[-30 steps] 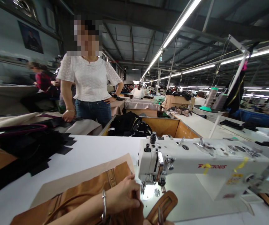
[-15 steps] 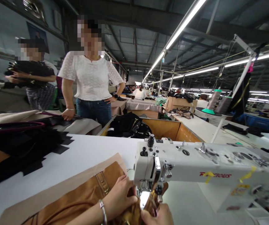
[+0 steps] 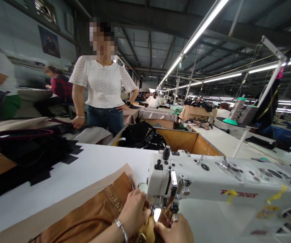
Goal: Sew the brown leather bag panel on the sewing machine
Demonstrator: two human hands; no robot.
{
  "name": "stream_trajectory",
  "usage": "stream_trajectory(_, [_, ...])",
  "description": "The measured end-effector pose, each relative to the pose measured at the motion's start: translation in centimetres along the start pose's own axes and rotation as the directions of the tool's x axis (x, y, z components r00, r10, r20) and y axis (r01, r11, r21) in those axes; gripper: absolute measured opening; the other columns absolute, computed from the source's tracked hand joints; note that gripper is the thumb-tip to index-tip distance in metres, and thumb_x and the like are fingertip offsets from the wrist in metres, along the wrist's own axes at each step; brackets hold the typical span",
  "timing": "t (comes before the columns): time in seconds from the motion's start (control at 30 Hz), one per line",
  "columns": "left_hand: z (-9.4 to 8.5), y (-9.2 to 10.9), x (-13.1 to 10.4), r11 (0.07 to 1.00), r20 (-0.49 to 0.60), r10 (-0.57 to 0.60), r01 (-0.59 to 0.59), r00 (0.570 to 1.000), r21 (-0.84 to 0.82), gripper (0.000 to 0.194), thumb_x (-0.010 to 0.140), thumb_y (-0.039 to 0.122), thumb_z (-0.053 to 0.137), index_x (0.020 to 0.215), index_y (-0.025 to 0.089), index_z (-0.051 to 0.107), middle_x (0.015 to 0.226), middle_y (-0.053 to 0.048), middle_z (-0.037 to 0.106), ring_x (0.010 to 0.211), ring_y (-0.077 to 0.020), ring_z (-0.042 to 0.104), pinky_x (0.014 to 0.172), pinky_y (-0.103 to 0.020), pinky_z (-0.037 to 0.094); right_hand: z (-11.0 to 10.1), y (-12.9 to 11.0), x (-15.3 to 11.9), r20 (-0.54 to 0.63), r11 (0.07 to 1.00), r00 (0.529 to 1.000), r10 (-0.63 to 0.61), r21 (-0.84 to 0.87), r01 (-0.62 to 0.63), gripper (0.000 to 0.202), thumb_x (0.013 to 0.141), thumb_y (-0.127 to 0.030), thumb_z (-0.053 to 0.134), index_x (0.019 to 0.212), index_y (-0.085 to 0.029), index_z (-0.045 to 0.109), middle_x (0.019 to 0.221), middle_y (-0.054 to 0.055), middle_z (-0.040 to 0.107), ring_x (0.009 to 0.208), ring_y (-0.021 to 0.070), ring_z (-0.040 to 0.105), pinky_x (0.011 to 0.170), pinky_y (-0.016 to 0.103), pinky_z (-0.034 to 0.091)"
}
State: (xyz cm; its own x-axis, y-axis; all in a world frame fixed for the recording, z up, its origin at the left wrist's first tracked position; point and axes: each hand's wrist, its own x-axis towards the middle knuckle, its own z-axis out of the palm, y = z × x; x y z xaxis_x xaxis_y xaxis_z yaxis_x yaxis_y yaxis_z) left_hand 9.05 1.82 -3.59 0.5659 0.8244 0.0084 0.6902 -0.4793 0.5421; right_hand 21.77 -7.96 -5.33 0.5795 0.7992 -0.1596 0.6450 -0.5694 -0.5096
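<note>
Both hands press the tan leather bag [image 3: 92, 216] under the needle of the sewing machine [image 3: 211, 185]: the left hand [image 3: 135, 212] is closed on the leather, the right hand [image 3: 176, 231] pinches its edge. Stitching seems in hand; next, feeding the seam straight needs steady guiding.
</note>
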Motion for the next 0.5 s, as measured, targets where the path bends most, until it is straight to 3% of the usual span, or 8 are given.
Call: stream_trajectory(0.5, [0.45, -0.12, -0.12, 0.999, -0.045, -0.024, 0.023, 0.999, -0.029, 0.028, 0.071, -0.01, 0.064, 0.084, 0.015, 0.063, 0.101, -0.009, 0.065, 0.106, -0.0246, 0.06, 0.098, -0.035, 0.045, -0.33, 0.5, 0.37, 0.031, 0.999, 0.999, -0.042, -0.004, 0.042, 0.022, 0.083, -0.03, 0.068, 0.096, -0.015, 0.078, 0.102, 0.016, 0.078, 0.104, 0.0381, 0.073, 0.085, 0.041, 0.055])
